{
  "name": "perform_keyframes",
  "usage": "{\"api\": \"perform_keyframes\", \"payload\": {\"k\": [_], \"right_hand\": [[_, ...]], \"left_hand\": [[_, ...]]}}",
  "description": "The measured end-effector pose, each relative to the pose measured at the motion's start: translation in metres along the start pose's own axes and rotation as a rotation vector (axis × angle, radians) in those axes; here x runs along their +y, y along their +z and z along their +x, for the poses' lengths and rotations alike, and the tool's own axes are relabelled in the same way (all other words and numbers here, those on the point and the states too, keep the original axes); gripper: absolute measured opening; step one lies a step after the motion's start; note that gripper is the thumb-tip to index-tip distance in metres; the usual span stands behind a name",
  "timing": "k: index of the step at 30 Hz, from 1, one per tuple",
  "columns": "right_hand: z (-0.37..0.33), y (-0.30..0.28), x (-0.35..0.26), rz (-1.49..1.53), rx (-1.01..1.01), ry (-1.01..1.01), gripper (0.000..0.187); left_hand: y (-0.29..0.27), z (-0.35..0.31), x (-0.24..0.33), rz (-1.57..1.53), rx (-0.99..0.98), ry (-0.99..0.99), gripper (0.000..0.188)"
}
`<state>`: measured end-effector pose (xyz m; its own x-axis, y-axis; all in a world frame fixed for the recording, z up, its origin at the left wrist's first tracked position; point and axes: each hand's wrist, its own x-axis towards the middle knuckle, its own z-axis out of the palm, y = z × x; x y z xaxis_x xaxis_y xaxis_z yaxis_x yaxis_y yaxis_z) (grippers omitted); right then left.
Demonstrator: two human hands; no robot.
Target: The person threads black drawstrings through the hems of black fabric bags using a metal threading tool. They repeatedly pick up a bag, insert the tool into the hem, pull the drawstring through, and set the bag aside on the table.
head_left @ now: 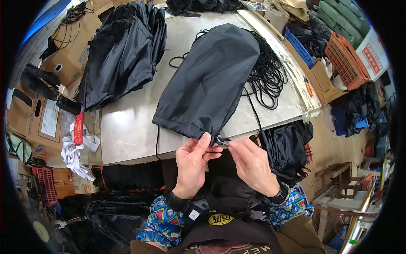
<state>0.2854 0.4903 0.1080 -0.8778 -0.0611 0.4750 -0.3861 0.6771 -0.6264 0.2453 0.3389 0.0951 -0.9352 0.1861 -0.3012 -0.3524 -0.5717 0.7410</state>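
A black fabric bag (pixel 207 80) lies flat on the table, its lower corner drawn out past the table's front edge. At that corner my left hand (pixel 192 163) pinches the hem between thumb and fingers. My right hand (pixel 253 163) is closed, thumb against fingers, on a small thin metal hook (pixel 221 141) whose curved end meets the corner of the bag. How far the hook goes into the hem is hidden. Under and beside the bag spreads a tangle of black cords (pixel 270 72). One cord hangs over the front edge left of my left hand.
At the left of the table (pixel 131 131) lies a stack of black bags (pixel 122 55). Cardboard boxes (pixel 31 118) stand beyond it. More black fabric (pixel 285 148) hangs below the table at the right. An orange basket (pixel 347 61) and a blue basket (pixel 299 47) sit far right.
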Motion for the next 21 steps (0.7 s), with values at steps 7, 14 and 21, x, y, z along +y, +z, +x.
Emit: {"api": "perform_keyframes", "payload": {"k": [7, 14, 21], "right_hand": [[-0.002, -0.011, -0.006, -0.249, -0.157, -0.081, 0.024], [0.001, 0.003, -0.01, -0.208, -0.181, -0.044, 0.026], [0.002, -0.066, 0.02, -0.16, -0.249, 0.006, 0.021]], "left_hand": [[-0.002, 0.003, -0.007, 0.147, 0.007, 0.084, 0.017], [0.001, -0.005, -0.011, 0.199, -0.016, 0.113, 0.017], [-0.024, 0.02, 0.02, 0.173, 0.135, 0.193, 0.021]]}}
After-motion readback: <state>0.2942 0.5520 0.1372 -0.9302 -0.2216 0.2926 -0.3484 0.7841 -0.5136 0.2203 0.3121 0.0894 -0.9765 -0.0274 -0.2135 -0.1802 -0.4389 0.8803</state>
